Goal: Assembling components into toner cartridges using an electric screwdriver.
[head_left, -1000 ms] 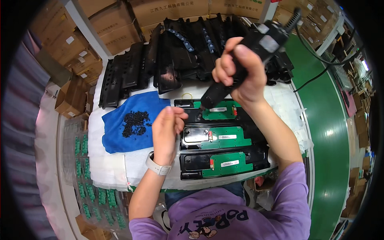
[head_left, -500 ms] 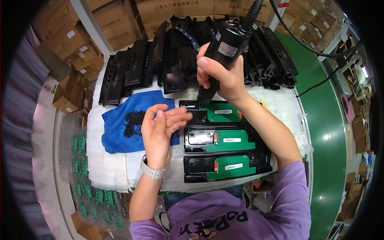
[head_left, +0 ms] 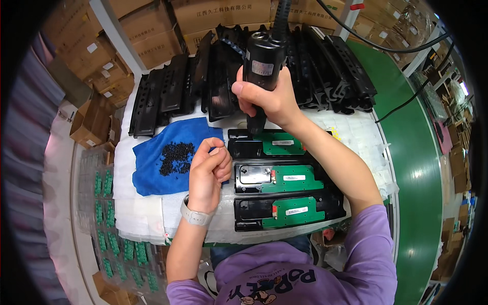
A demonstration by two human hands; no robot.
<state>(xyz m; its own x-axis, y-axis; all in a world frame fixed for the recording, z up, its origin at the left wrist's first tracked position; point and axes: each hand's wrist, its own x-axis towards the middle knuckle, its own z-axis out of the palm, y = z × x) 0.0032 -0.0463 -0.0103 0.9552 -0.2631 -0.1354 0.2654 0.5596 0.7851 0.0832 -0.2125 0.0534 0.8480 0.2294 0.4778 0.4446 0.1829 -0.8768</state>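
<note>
My right hand (head_left: 272, 99) grips a black corded electric screwdriver (head_left: 260, 58), held upright. Its tip points down at the left part of the farthest black plastic housing (head_left: 245, 148), beside a green circuit board (head_left: 282, 144); whether it touches is unclear. Two more housings lie nearer me in a row, one with a middle board (head_left: 297, 178) and one with a near board (head_left: 296, 211). My left hand (head_left: 208, 170) hovers just left of them, fingers curled closed; anything inside is hidden. Left of that hand, a pile of small black screws (head_left: 176, 156) rests on a blue cloth (head_left: 147, 175).
Black plastic housings (head_left: 173, 86) stand stacked along the table's far side. Cardboard boxes (head_left: 218, 15) rise behind them. Clear trays of green boards (head_left: 109, 223) sit left of the white table cover (head_left: 137, 216). A black cable (head_left: 396, 50) hangs at the upper right.
My right hand and the screwdriver have moved left, and the tool now stands more upright. My left hand's fingers have curled in from outstretched, and the hand has shifted slightly nearer me.
</note>
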